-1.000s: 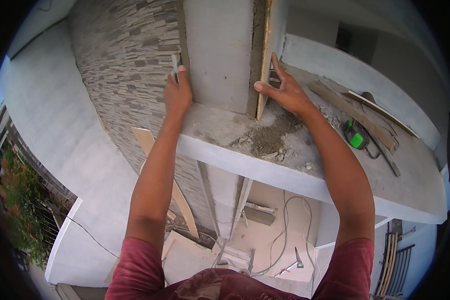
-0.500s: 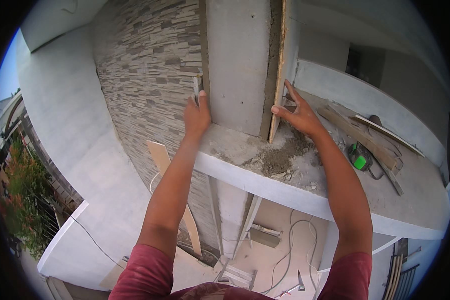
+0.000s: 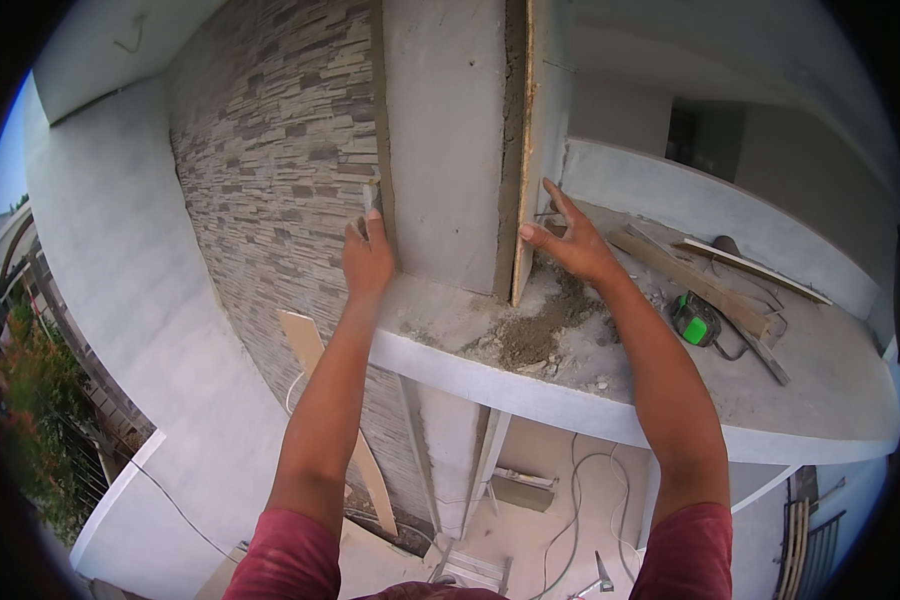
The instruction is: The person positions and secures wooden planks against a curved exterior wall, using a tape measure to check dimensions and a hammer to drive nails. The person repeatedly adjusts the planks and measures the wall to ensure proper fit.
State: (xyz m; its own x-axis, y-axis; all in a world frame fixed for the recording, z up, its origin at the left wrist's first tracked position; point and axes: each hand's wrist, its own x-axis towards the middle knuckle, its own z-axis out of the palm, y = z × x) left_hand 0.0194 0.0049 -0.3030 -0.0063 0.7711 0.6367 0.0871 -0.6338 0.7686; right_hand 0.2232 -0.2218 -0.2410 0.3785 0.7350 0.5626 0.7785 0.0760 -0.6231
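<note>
In front of me stands a flat grey column (image 3: 445,140) with wet mortar along its right edge. Against that mortar is an upright wooden board (image 3: 526,160). My right hand (image 3: 580,245) has its fingers spread, the thumb at the board's front edge and the other fingers by its outer face. At the column's left edge, my left hand (image 3: 368,262) has bent fingers and a raised thumb closed on a short narrow grey strip (image 3: 372,195). The strip's lower end is hidden by the hand.
Loose mortar (image 3: 535,335) lies on the ledge (image 3: 490,376) below the column. Farther right are a green-and-black tape measure (image 3: 696,322) and wood strips (image 3: 685,265). Stone cladding (image 3: 270,150) covers the left wall; a thin board (image 3: 305,340) leans there. Cables (image 3: 576,500) trail over the floor below.
The whole view has shifted, so the column and both hands appear farther left and lower. Both hands keep their places, the left at the strip and the right at the board.
</note>
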